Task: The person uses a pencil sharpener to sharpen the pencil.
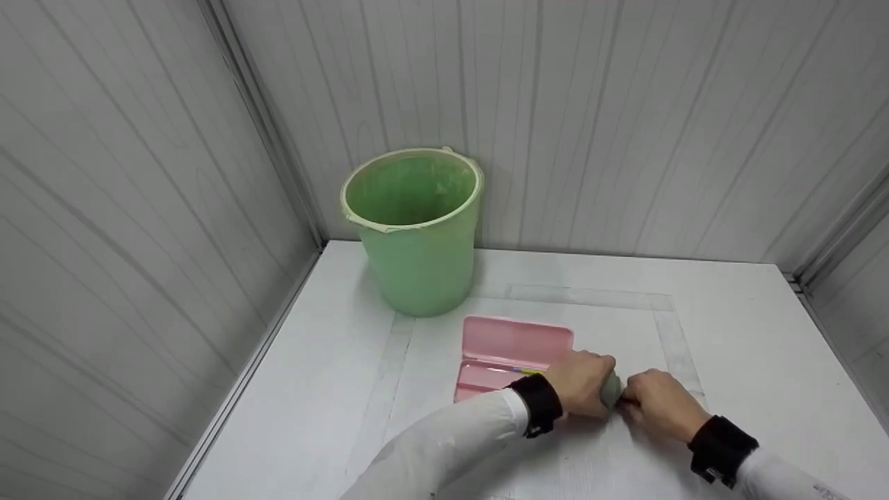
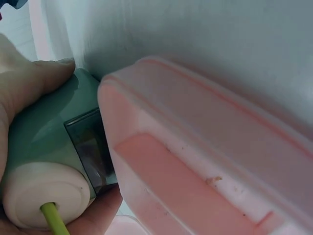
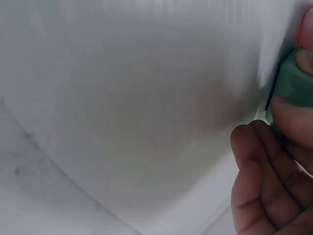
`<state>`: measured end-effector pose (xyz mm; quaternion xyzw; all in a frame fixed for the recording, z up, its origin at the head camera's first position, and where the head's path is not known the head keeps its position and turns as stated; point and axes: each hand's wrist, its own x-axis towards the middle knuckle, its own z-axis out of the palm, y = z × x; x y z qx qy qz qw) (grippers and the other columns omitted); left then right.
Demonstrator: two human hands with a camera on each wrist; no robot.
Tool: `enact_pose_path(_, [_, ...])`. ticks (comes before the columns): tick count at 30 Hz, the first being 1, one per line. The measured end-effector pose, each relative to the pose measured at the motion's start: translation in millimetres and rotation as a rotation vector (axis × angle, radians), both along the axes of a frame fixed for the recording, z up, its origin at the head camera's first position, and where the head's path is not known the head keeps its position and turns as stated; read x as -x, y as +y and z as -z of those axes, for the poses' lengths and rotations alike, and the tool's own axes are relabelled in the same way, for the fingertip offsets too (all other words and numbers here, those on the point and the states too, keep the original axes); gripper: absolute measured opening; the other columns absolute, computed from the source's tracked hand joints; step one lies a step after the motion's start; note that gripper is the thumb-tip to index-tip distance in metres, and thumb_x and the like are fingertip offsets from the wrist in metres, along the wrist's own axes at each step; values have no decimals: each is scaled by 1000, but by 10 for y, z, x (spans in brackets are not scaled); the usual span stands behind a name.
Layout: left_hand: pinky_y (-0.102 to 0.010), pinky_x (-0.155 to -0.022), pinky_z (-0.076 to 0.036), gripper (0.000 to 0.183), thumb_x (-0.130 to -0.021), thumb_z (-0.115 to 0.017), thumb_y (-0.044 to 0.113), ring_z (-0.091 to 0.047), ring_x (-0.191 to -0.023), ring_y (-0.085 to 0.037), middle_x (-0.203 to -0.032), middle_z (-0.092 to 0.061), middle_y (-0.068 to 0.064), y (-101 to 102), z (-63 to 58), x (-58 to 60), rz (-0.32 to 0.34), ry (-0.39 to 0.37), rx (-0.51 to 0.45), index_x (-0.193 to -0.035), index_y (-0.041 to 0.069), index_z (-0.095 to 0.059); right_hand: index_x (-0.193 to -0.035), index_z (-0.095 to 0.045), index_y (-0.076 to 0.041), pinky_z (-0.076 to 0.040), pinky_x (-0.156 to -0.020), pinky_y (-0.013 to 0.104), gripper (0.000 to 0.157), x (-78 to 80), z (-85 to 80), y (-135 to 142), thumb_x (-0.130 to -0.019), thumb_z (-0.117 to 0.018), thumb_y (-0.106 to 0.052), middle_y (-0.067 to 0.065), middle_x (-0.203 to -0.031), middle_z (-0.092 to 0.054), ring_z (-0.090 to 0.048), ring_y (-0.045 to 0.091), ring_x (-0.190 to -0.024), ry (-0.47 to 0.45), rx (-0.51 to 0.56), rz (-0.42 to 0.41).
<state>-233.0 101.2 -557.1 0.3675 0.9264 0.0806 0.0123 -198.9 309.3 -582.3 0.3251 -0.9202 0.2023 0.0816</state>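
Observation:
My left hand (image 1: 580, 382) grips a green pencil sharpener (image 2: 49, 117) with a dark see-through shavings window on its side. A yellow-green pencil (image 2: 55, 220) sticks out of the round pale front of the sharpener. At the sharpener's other end, my right hand (image 1: 660, 403) pinches what looks like its crank, mostly hidden by the fingers (image 3: 252, 147). Beside and partly under the left hand lies an opened pink pencil case (image 1: 517, 340), its lid tipped back. The case's wall stands close against the sharpener in the left wrist view.
A tall green bucket (image 1: 427, 271) stands behind the pencil case, near the back wall (image 1: 555, 125). Strips of clear tape (image 1: 590, 297) mark out a frame on the white tabletop (image 1: 757, 361). Panelled walls close in the left, back and right sides.

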Motion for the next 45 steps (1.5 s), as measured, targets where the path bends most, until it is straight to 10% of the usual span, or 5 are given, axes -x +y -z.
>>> enact_pose_path(16, [-18, -60, -45, 40, -77, -94, 40, -58, -73, -3, -85, -69, 14, 4, 52, -5, -5, 0, 12, -102, 25, -67, -77, -75, -20, -55, -61, 37, 21, -208, -41, -54, -87, -89, -6, -9, -74, -72, -71, 16, -67, 11, -122, -32])
enact_pose_path(29, [-19, -60, -44, 37, -78, -94, 36, -58, -73, -3, -84, -68, 13, 10, 13, -7, -26, -22, -14, -99, 25, -66, -69, -58, -23, -38, -57, 23, 40, -264, -233, -27, -85, -89, -3, -15, -66, -53, -42, -5, -62, 67, -154, -87])
enact_pose_path(45, [-19, -64, -46, 38, -80, -94, 39, -60, -77, -2, -90, -70, 14, 24, 0, 2, -3, -12, 21, -103, 26, -67, -77, -76, -21, -42, -56, 21, 24, -248, -651, -14, -82, -94, -6, -15, -69, -68, -51, -8, -64, 117, -106, -48])
